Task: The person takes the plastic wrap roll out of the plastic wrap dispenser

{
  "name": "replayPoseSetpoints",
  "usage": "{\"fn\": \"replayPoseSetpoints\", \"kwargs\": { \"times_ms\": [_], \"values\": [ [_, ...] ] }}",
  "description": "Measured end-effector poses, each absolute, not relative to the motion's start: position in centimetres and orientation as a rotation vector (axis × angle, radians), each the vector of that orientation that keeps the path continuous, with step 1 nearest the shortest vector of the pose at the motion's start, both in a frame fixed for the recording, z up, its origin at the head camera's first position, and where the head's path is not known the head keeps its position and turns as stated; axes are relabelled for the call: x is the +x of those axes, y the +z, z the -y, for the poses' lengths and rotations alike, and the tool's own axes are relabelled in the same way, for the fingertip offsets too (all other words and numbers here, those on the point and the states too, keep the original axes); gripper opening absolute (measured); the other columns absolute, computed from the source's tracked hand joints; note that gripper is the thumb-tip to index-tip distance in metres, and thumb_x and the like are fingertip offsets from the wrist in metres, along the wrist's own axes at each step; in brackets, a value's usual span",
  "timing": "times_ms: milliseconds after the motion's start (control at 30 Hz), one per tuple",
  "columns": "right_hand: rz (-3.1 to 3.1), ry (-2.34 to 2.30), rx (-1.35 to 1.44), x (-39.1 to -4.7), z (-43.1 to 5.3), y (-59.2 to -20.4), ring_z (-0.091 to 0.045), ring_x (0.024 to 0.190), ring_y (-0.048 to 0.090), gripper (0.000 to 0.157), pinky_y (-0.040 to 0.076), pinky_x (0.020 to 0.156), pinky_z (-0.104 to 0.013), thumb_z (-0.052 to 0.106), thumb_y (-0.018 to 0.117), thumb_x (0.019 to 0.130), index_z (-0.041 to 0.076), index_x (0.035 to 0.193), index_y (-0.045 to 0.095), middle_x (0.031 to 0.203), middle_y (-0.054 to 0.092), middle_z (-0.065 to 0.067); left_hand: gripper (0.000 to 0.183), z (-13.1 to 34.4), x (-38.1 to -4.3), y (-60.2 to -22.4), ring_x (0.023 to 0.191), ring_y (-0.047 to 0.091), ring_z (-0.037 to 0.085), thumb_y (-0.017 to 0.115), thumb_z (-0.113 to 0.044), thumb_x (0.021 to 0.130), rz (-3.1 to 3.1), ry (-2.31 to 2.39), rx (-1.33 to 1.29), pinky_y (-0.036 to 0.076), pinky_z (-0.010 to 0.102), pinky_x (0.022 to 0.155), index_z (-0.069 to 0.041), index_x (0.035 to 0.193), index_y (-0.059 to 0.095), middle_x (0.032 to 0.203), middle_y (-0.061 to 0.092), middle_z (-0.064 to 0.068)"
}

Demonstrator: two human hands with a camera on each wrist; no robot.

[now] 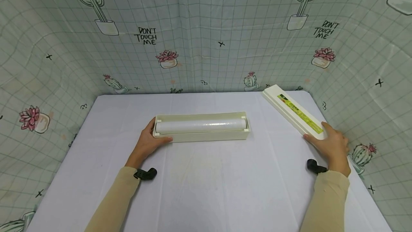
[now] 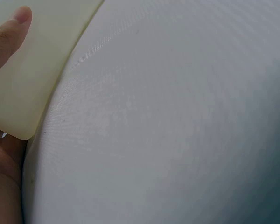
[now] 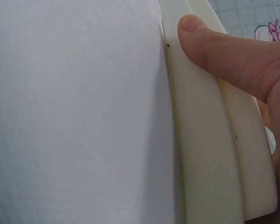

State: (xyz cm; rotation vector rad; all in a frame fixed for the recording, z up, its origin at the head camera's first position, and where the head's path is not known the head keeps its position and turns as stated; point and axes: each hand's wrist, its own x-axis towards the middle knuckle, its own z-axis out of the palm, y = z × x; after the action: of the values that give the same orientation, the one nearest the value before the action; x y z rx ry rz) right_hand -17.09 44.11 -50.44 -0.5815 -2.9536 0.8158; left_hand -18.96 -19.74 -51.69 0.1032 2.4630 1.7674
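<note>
A long cream plastic-wrap dispenser box point(image 1: 209, 137) lies lidless on the table, with a shiny roll of plastic wrap point(image 1: 201, 126) inside it. My left hand point(image 1: 149, 142) grips the box's left end, thumb along the front wall and fingers behind. In the left wrist view the thumb point(image 2: 11, 37) presses flat on the cream wall. At the right, my right hand point(image 1: 331, 144) holds the near end of the long cream lid point(image 1: 294, 112), which carries a yellow-green label and slants away to the back left. The right wrist view has the thumb point(image 3: 210, 46) on the lid's stepped side.
A white cloth covers the table point(image 1: 206, 185). Grid-patterned fabric point(image 1: 206, 28) with cactus drawings rises behind and on both sides. The lid's far end reaches the table's back edge, and its near end lies close to the right edge.
</note>
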Motion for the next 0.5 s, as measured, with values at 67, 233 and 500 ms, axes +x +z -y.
{"fn": "replayPoseSetpoints", "kwargs": {
  "times_ms": [67,233,500],
  "values": [
    [2.961,0.806,-0.573,-17.10,-44.15,-50.39,-0.067,0.132,0.024,0.108,0.022,0.096,-0.082,0.070,0.067,0.087,0.010,0.164,0.021,0.149,0.031,-0.045,0.108,19.78,-18.95,-51.68,0.132,0.050,0.034,0.088,-0.021,0.084,-2.459,1.775,0.103,0.039,0.051,0.112,-0.021,0.166,0.017,0.154,0.045,0.015],
    [2.968,0.824,-0.557,-16.95,-44.13,-50.14,-0.067,0.132,0.023,0.109,0.020,0.095,-0.082,0.070,0.067,0.087,0.010,0.165,0.019,0.149,0.029,-0.045,0.107,19.88,-19.01,-51.64,0.130,0.051,0.032,0.089,-0.024,0.083,-2.454,1.784,0.113,0.040,0.049,0.110,-0.021,0.166,0.021,0.152,0.047,0.013],
    [3.015,0.828,-0.541,-16.94,-44.38,-49.45,-0.068,0.133,0.018,0.109,0.017,0.097,-0.085,0.069,0.063,0.090,0.008,0.165,0.014,0.152,0.023,-0.046,0.107,19.98,-19.14,-51.59,0.130,0.051,0.032,0.088,-0.023,0.084,-2.447,1.787,0.128,0.041,0.049,0.110,-0.020,0.166,0.019,0.152,0.047,0.013]
  ]
}}
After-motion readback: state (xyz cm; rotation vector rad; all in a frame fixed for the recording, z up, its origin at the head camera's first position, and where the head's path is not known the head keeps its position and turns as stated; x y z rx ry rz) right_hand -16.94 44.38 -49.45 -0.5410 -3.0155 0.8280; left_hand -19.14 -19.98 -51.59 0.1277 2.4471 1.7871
